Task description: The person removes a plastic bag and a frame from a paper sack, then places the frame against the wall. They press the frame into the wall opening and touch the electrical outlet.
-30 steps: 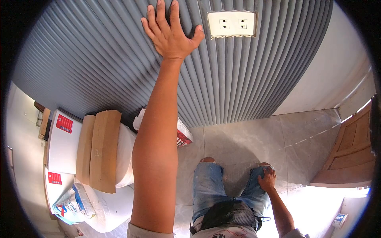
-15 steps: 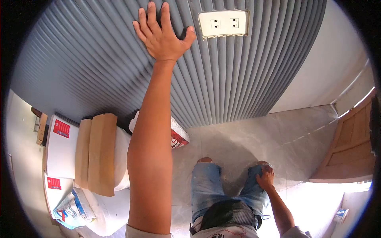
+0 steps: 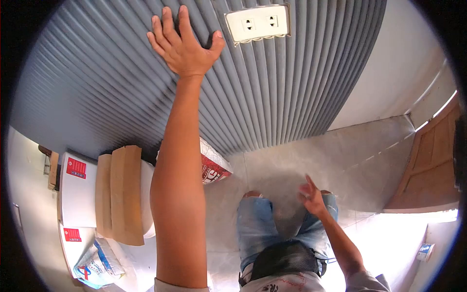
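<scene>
My left hand [image 3: 187, 53] lies with fingers spread on the grey ribbed wall panel [image 3: 265, 92], holding nothing. Just right of its thumb, a white double socket plate [image 3: 259, 23] sits in a cut-out in the panel, with a ragged lower edge. My right hand [image 3: 311, 197] is raised over the floor beside my knee, apart from the panel. Its index finger points forward; the other fingers look partly curled and smeared by motion. Nothing shows in it.
At left stand white boxes [image 3: 78, 194] with red labels, brown cardboard [image 3: 126, 194] and a blue-and-white plastic bag [image 3: 92, 270]. A red-and-white sack [image 3: 214, 165] rests against the panel's foot. A wooden door [image 3: 428, 160] and a small tub [image 3: 425, 252] are at right, beyond the tiled floor [image 3: 360, 160].
My right hand has lifted off my knee and moved inward and forward, index finger out. My left hand keeps its place on the panel; the view has shifted slightly.
</scene>
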A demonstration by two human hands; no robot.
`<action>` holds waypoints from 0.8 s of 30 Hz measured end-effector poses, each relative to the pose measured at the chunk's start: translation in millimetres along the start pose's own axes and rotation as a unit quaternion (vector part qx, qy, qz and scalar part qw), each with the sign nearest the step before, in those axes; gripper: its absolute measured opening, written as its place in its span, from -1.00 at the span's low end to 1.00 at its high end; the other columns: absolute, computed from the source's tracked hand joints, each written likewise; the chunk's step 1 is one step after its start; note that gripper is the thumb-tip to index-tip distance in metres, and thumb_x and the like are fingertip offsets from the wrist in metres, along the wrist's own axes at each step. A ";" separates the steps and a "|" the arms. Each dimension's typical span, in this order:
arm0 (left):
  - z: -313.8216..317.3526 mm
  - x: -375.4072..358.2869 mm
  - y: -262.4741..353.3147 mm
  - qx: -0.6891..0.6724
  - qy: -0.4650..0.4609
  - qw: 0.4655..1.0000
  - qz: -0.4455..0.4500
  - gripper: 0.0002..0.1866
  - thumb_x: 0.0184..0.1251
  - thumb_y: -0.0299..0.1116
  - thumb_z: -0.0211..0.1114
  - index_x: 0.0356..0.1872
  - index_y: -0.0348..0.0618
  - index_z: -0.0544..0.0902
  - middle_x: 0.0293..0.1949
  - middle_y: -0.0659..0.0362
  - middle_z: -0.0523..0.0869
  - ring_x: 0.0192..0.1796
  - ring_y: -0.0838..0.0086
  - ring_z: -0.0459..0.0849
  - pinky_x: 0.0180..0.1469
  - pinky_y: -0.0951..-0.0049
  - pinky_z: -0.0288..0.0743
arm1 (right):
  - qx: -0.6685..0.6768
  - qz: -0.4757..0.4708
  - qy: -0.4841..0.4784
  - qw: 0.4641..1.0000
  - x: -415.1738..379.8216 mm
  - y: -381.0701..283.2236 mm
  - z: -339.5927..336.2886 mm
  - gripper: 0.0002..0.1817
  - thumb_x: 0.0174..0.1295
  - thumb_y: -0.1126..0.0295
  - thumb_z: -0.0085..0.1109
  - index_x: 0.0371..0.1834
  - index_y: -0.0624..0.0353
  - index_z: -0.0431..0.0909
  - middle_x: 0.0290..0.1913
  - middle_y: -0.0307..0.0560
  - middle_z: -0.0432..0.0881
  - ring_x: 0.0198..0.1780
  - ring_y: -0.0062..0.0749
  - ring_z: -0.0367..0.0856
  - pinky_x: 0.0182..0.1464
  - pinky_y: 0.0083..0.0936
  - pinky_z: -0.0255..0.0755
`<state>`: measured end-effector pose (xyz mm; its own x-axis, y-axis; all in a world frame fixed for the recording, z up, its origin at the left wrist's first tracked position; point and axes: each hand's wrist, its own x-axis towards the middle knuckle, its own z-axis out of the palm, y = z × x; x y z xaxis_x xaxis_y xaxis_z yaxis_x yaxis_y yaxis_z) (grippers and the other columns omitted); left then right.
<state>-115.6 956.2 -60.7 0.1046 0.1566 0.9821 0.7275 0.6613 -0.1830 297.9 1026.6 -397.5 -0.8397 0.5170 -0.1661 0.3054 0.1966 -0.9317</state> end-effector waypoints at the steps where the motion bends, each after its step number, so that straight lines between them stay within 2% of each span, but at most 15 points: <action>1: 4.5 -1.1 -2.6 -0.019 0.049 0.999 0.004 -0.21 -0.04 0.19 0.15 0.21 -0.10 0.41 0.27 -0.05 0.28 0.37 0.00 0.09 0.37 -0.08 -0.19 | 0.143 -0.008 -0.072 0.987 16.0 -60.0 4.6 -0.08 0.12 0.50 0.19 0.48 0.14 -0.21 -0.09 -0.03 0.55 0.01 -0.28 0.54 0.12 -0.41 0.37; 2: 6.6 -2.5 -5.9 -0.008 0.044 0.999 0.018 -0.19 -0.07 0.20 0.18 0.20 -0.11 0.41 0.26 -0.04 0.29 0.36 0.00 0.10 0.36 -0.08 -0.17 | 0.342 -0.040 -0.138 0.929 27.3 -119.8 7.1 -0.06 0.15 0.56 0.11 0.49 0.07 -0.31 -0.07 0.00 0.55 0.03 -0.23 0.53 0.14 -0.36 0.38; 3: 6.7 -3.0 -6.4 -0.013 0.042 0.999 0.022 -0.19 -0.07 0.20 0.18 0.20 -0.11 0.41 0.26 -0.04 0.29 0.36 0.00 0.10 0.36 -0.08 -0.17 | 0.429 -0.051 -0.177 0.884 42.7 -165.0 12.3 -0.09 0.19 0.56 0.05 0.49 0.01 -0.35 -0.05 0.06 0.54 0.06 -0.19 0.52 0.15 -0.30 0.39; 4: 6.4 -3.0 -6.2 -0.009 0.036 0.999 0.020 -0.19 -0.07 0.19 0.18 0.21 -0.12 0.41 0.26 -0.04 0.29 0.37 -0.01 0.09 0.36 -0.08 -0.17 | 0.418 -0.146 -0.204 0.873 58.2 -199.8 17.6 -0.10 0.20 0.53 0.02 0.49 -0.01 -0.36 -0.03 0.14 0.52 0.01 -0.16 0.55 0.11 -0.24 0.43; 6: 5.0 -2.8 -6.3 -0.003 0.022 1.000 0.017 -0.17 -0.08 0.18 0.20 0.22 -0.13 0.39 0.28 -0.03 0.26 0.38 0.00 0.05 0.36 -0.10 -0.17 | 0.491 -0.178 -0.258 0.813 88.2 -268.4 21.0 -0.08 0.21 0.52 0.01 0.49 -0.02 -0.44 -0.04 0.19 0.52 -0.10 -0.18 0.61 0.03 -0.28 0.48; 8: 3.9 -2.6 -5.4 -0.003 0.017 1.000 0.017 -0.17 -0.08 0.18 0.20 0.22 -0.14 0.39 0.28 -0.03 0.26 0.38 -0.01 0.05 0.36 -0.11 -0.16 | 0.551 -0.198 -0.265 0.766 118.3 -308.2 28.1 -0.08 0.18 0.52 0.04 0.49 -0.03 -0.37 -0.04 0.22 0.52 -0.18 -0.19 0.63 -0.04 -0.32 0.51; 9: 3.0 -2.3 -5.2 0.000 0.013 1.000 0.013 -0.17 -0.08 0.18 0.20 0.22 -0.14 0.39 0.28 -0.03 0.25 0.39 -0.01 0.04 0.36 -0.12 -0.16 | 0.554 -0.200 -0.263 0.765 131.7 -320.3 31.4 -0.08 0.18 0.52 0.04 0.49 -0.03 -0.37 -0.04 0.22 0.52 -0.18 -0.19 0.63 -0.04 -0.32 0.51; 11: 0.4 -1.0 -3.6 -0.010 0.014 1.000 0.012 -0.16 -0.08 0.19 0.20 0.23 -0.14 0.38 0.27 -0.03 0.27 0.38 -0.01 0.05 0.36 -0.13 -0.16 | 0.620 -0.221 -0.290 0.694 153.4 -339.3 36.8 -0.02 0.20 0.53 -0.03 0.44 0.00 -0.63 -0.09 0.19 0.54 -0.25 -0.27 0.64 -0.11 -0.37 0.56; 13: -0.2 -2.5 -3.0 0.000 0.010 1.000 0.019 -0.16 0.01 0.19 0.20 0.28 -0.13 0.31 0.29 -0.04 0.22 0.38 0.00 0.05 0.34 -0.19 -0.12 | 0.634 -0.230 -0.290 0.679 165.7 -349.0 39.5 -0.02 0.19 0.53 -0.03 0.43 0.00 -0.63 -0.09 0.18 0.55 -0.27 -0.28 0.65 -0.13 -0.37 0.57; 16: 2.0 -1.5 -2.2 -0.002 0.024 1.000 0.008 -0.18 -0.03 0.22 0.15 0.22 -0.12 0.40 0.26 -0.03 0.29 0.37 -0.02 0.10 0.34 -0.15 -0.13 | 0.644 -0.237 -0.289 0.667 175.1 -355.2 42.4 -0.02 0.19 0.53 -0.04 0.43 0.01 -0.62 -0.10 0.15 0.55 -0.30 -0.29 0.65 -0.16 -0.38 0.58; 20: 0.9 -1.1 0.6 -0.012 0.024 1.000 0.001 -0.17 -0.01 0.25 0.12 0.24 -0.11 0.38 0.27 -0.03 0.28 0.37 -0.02 0.09 0.34 -0.16 -0.13 | 0.647 -0.228 -0.269 0.676 172.1 -359.3 43.7 -0.04 0.19 0.51 -0.04 0.44 0.01 -0.58 -0.11 0.10 0.56 -0.32 -0.32 0.65 -0.19 -0.42 0.58; 24: 2.7 -2.7 -3.3 -0.012 0.015 1.000 0.005 -0.16 -0.02 0.24 0.13 0.25 -0.11 0.36 0.28 -0.04 0.27 0.38 -0.03 0.07 0.34 -0.17 -0.13 | 0.673 -0.224 -0.252 0.658 173.2 -360.3 41.6 -0.06 0.19 0.48 -0.05 0.45 0.00 -0.56 -0.11 0.07 0.56 -0.32 -0.34 0.64 -0.19 -0.44 0.57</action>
<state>-120.2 955.5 -62.8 0.1317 0.1405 0.9813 0.7428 0.6415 -0.1915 23.8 1010.7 -104.0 -0.8555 0.2501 0.4535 -0.4138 -0.8567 -0.3081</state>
